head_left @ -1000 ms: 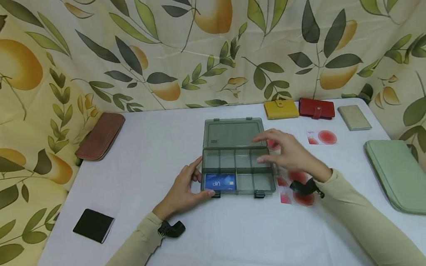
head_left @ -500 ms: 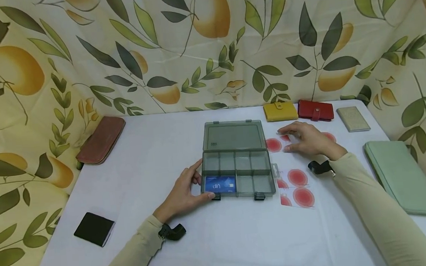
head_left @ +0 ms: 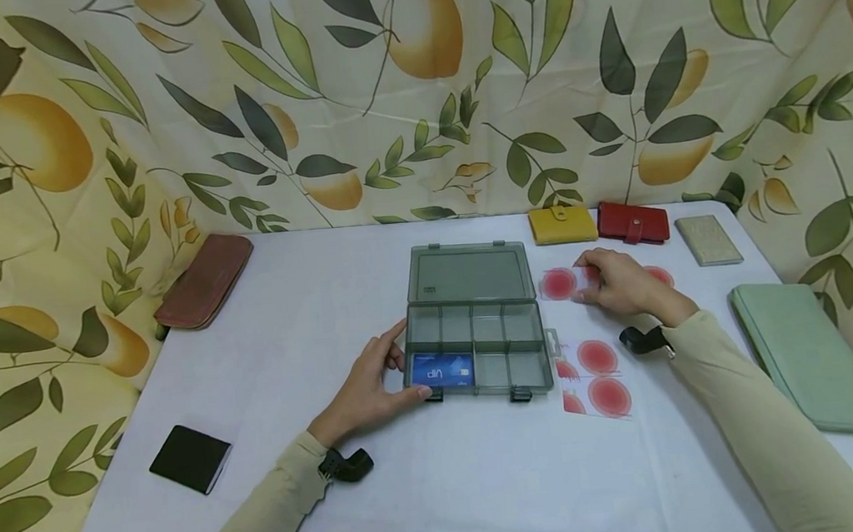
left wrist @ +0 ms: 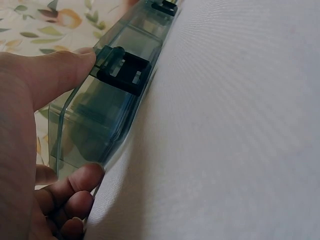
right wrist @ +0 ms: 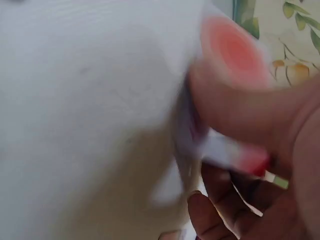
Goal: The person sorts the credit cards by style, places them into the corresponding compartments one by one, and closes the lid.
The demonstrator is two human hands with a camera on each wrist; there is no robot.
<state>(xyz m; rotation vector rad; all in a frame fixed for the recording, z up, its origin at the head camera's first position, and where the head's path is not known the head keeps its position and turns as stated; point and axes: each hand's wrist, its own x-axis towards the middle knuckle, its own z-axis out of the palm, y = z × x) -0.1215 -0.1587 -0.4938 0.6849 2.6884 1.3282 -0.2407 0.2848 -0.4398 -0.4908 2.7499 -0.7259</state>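
- The organizer box point(head_left: 472, 325) looks like smoky, see-through plastic, smooth and faintly glossy, with opaque black plastic latches point(left wrist: 125, 75).
- The blue card point(head_left: 441, 369) inside it has a slick, shiny plastic look.
- The red-dot card point(head_left: 565, 283) looks thin, smooth and slightly glossy.
- The tabletop point(head_left: 443, 482) is covered in white matt cloth with a fine ribbed weave.
- The backdrop point(head_left: 383, 94) is soft printed fabric, matt.
- The red wallet point(head_left: 633, 221) and yellow wallet point(head_left: 562, 223) look like smooth leather.
- The green pouch point(head_left: 810, 357) looks matt.
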